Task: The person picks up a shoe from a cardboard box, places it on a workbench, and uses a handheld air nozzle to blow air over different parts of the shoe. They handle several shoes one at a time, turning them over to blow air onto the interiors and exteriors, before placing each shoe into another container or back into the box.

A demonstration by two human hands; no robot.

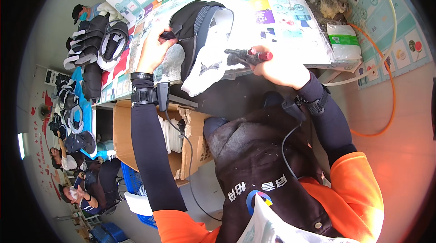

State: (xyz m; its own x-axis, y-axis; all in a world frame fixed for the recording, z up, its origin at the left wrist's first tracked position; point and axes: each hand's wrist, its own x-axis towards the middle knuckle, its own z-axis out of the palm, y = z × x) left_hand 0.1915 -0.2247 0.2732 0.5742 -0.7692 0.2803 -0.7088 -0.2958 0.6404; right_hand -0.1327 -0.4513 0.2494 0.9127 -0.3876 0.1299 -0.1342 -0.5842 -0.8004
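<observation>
A black and grey shoe upper with a white lining lies at the table's near edge, its white end hanging over. My left hand is at the upper's left side, thumb and fingers closed on a small black tab of it. To the right, my right hand is closed round a dark pliers-like tool with red handle ends. The tool's dark head points left and reaches the white lining; I cannot tell whether it grips the material.
A patterned sheet covers the table. At right lie a white and green packet, a brownish lump and an orange hose. Stacked shoe uppers stand left. Below is a cardboard box with white rolls. People sit far left.
</observation>
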